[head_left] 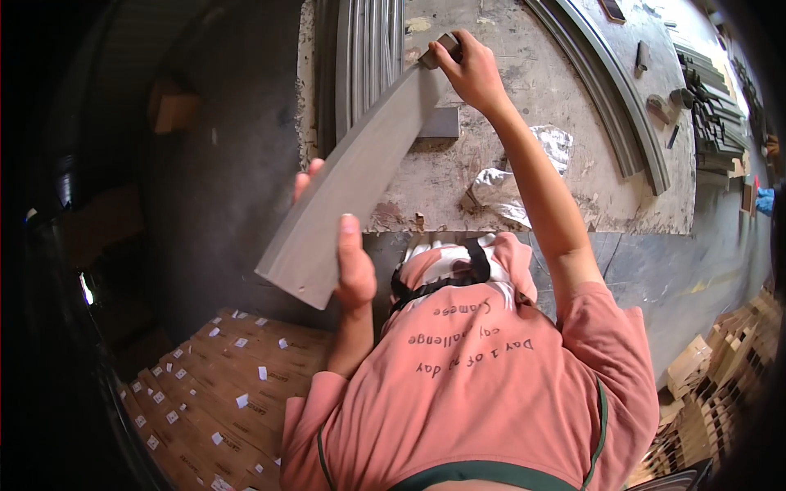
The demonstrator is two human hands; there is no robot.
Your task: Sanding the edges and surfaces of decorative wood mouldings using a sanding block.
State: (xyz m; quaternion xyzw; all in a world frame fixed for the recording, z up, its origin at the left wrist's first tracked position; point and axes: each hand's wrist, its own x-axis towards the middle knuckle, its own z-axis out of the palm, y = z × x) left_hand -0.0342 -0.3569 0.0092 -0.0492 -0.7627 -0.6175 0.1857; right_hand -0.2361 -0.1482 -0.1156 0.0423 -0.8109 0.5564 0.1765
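A long, flat grey board point(348, 176) slants up across the view from my lap toward the worktable, its lower end raised off the table edge. My left hand point(354, 266) grips it near that lower end, thumb on the near face and fingertips showing past the far edge. Up at the board's far end, my right hand point(473, 72) is closed round a small grey-brown block point(442, 51), which touches or sits right against the board's edge; I cannot tell which. Part of a small grey rectangular piece point(442, 123) shows on the table behind the board.
Long grey strips point(370, 49) lie along the left of the stained worktable point(499, 98), more strips point(610, 98) along its right. A crumpled white cloth point(499, 192) rests near the front edge. Flat cardboard point(221, 393) is stacked low left; dark profiles point(711, 102) are piled far right.
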